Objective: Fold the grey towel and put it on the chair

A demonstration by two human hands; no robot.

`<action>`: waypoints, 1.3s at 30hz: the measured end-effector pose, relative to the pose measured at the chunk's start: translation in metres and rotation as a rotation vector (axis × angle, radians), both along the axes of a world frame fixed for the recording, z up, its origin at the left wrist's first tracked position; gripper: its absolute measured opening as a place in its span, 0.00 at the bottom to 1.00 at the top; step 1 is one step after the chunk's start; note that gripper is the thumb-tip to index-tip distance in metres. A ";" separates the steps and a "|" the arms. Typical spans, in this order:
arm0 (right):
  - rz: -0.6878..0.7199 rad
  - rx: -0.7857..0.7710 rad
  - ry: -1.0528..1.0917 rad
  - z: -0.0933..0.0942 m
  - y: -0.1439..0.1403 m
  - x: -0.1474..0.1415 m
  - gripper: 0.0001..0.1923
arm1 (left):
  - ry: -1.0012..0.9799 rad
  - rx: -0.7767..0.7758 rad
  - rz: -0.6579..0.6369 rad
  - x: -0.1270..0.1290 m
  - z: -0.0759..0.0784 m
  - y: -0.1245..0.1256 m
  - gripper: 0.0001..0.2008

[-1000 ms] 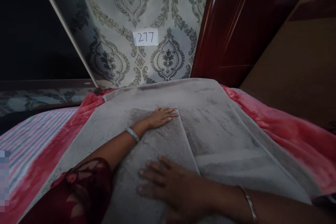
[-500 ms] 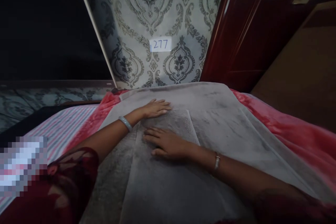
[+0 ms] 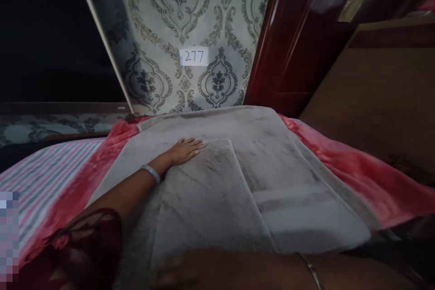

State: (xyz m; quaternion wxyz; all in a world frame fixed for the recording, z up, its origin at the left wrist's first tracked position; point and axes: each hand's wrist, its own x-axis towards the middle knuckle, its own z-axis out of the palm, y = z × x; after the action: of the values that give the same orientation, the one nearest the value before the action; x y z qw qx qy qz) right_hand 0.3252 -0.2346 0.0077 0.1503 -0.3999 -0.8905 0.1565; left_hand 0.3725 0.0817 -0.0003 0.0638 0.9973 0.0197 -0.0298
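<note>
My left hand point(image 3: 185, 150) lies flat, fingers stretched out, near the far end of a folded grey strip of plush fabric point(image 3: 214, 199). That strip rests lengthwise on a wider piece of grey plush fabric point(image 3: 251, 122). At the bottom edge, my right hand point(image 3: 190, 269) is low over the near part of the strip. Its fingers are dark and smeared by motion, so I cannot make out their pose or whether they touch the fabric.
Under the grey fabric lie a red plush blanket point(image 3: 353, 163) and a striped sheet point(image 3: 57, 163). Behind stands a patterned wall with a paper label point(image 3: 194, 56) reading 277. A dark screen point(image 3: 50, 36) is at left; a dark red door point(image 3: 299, 41) and a brown board point(image 3: 370, 86) are at right.
My right hand has moved from the middle of the strip toward me, down to the bottom edge. My left hand stays flat near the far end. The view has turned slightly right.
</note>
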 end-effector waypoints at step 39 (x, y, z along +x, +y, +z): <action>-1.864 -0.119 0.108 -0.025 -0.185 0.266 0.26 | -0.156 0.186 0.016 0.033 -0.003 -0.182 0.29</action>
State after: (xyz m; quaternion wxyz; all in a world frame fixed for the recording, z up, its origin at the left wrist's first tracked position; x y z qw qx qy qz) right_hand 0.5911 -0.4199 -0.0172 0.2356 -0.9518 -0.1928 0.0364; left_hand 0.4055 -0.1003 -0.0037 -0.0276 0.9980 0.0251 0.0502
